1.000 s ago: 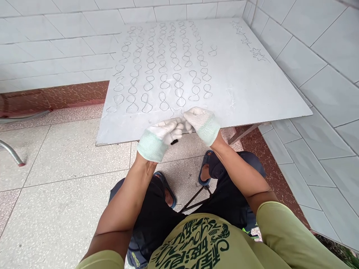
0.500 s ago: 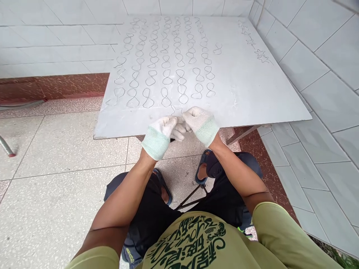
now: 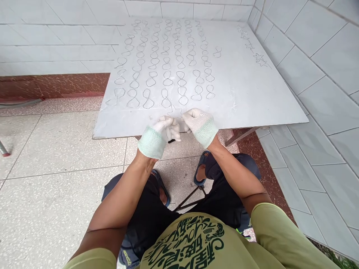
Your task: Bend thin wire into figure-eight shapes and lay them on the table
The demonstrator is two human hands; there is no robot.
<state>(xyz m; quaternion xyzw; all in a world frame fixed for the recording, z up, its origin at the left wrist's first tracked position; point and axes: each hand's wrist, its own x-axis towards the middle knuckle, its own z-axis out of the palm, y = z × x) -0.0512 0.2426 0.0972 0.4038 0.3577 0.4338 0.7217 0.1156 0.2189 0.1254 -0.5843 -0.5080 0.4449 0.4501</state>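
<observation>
More space separates the left hand (image 3: 165, 129) from the right hand (image 3: 198, 123) than half a second ago: then the left fingers sat close up against the right ones, and now a narrow gap shows between them, the left hand having shifted a little outward. The right hand holds nearly the same place. A small black piece (image 3: 171, 141) under the left fingers, mostly covered half a second ago, shows more plainly now. The rows of figure-eight wires (image 3: 182, 87) lie as they did.

The thin wire (image 3: 173, 107) being worked is fine and grey, bent into a zigzag with pointed peaks; its lower part is too faint to trace against the pale bench (image 3: 252, 97) and the gloves.

It lies at the front edge of the bench, its peaks standing just beyond the fingertips, between the two hands. The right hand is pinched on its right end, thumb against bent fingers. The left hand is curled beside its left side, but whether those fingers grip it I cannot tell. Both hands wear white knit gloves with pale green cuffs. Directly beyond the wire, near its peaks, come the closest figure-eights; one single figure-eight (image 3: 217, 52) sits off to the right of the rows, and star-shaped wires (image 3: 260, 59) lie well apart near the far right edge.
</observation>
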